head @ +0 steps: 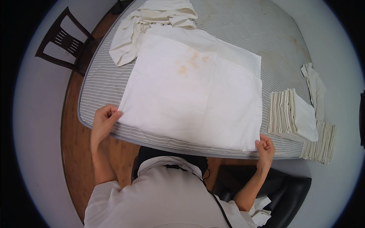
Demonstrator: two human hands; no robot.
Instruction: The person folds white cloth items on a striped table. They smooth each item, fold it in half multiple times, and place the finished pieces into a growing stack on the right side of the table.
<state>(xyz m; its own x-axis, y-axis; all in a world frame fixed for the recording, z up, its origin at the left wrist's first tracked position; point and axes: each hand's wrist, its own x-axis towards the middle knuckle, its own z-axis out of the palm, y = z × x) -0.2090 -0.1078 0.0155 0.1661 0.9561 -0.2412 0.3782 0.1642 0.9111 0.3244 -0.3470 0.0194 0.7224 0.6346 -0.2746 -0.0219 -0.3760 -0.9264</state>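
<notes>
A white cloth (pixel 182 97) with a few yellowish-brown stains near its upper middle lies spread out on a striped mattress (pixel 98 91). My left hand (pixel 105 121) pinches its near left corner between thumb and fingers. At the near right corner, my right hand (pixel 265 146) grips the fabric in the same way. The cloth's far part shows a second edge, so it looks folded or doubled there. Behind it, at the far left, a heap of crumpled off-white cloths (pixel 128 37) touches or lies close to its far edge.
Right of the cloth stand a stack of folded white cloths (pixel 282 114) and a second stack (pixel 320 141), with a crumpled cloth (pixel 315 85) by the wall. A dark wooden chair (pixel 64 42) is at the left. Below right is a black seat (pixel 293 191) with white cloths (pixel 261 213).
</notes>
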